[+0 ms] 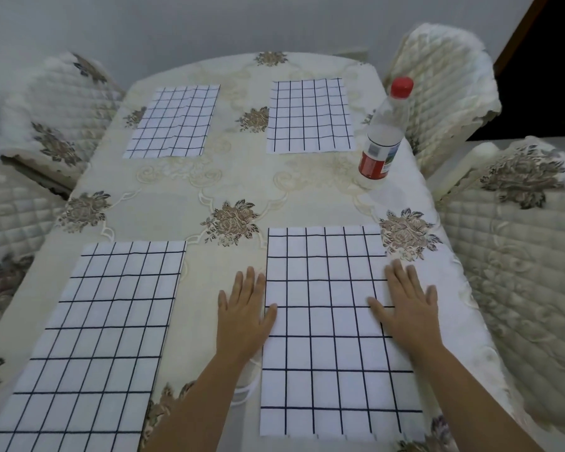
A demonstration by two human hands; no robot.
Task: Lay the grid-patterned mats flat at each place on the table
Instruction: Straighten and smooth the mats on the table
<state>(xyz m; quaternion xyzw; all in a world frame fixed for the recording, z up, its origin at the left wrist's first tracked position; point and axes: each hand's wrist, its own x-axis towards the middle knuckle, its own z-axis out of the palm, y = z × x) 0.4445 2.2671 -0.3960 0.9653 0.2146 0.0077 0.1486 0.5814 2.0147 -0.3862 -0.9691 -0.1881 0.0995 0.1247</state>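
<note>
Several white mats with dark grid lines lie flat on the table (235,187): a near right mat (330,350), a near left mat (92,347), a far left mat (173,122) and a far right mat (310,115). My left hand (243,313) rests palm down on the tablecloth, its thumb touching the near right mat's left edge. My right hand (405,308) lies flat with fingers spread across that mat's right edge. Neither hand holds anything.
A clear plastic bottle (384,135) with a red cap and red label stands at the table's right edge, beyond the near right mat. Padded chairs with quilted floral covers (56,115) (444,79) (519,243) surround the table. A grey wall lies behind.
</note>
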